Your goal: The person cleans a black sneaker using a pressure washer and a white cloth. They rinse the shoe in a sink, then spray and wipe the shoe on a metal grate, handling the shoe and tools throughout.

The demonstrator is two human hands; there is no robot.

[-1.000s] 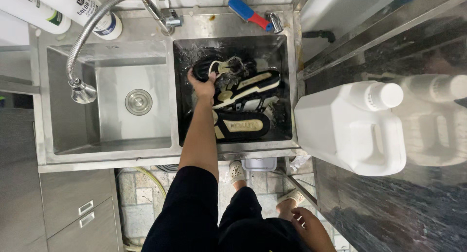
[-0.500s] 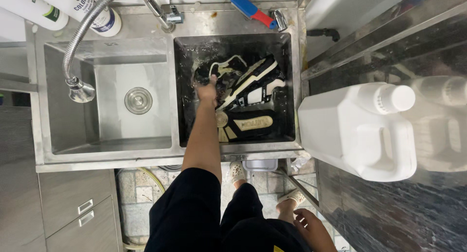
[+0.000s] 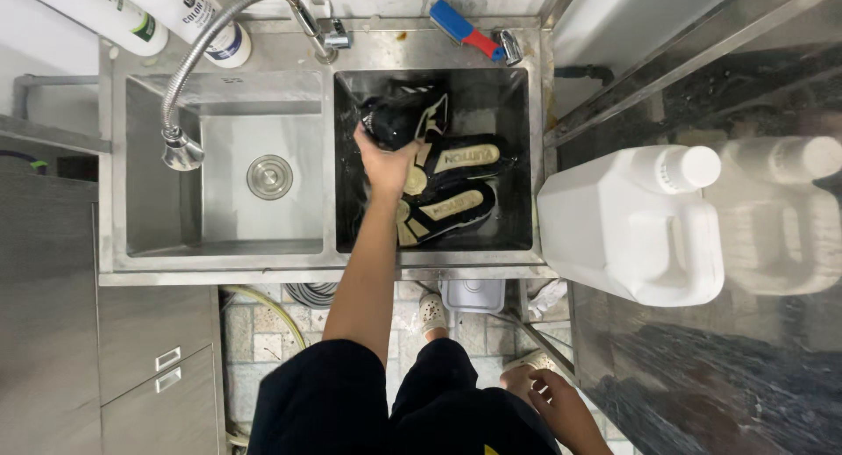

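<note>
Washing goes on as the left hand grips a black shoe at twelve o'clock in the dark sink basin, while the right hand hangs loosely open, needing scrubbing next.

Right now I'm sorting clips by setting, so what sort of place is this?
Probably a utility washing area. A steel double sink has a hose tap, the left hand holds a shoe in the dark basin, and a white jug stands beside.
</note>
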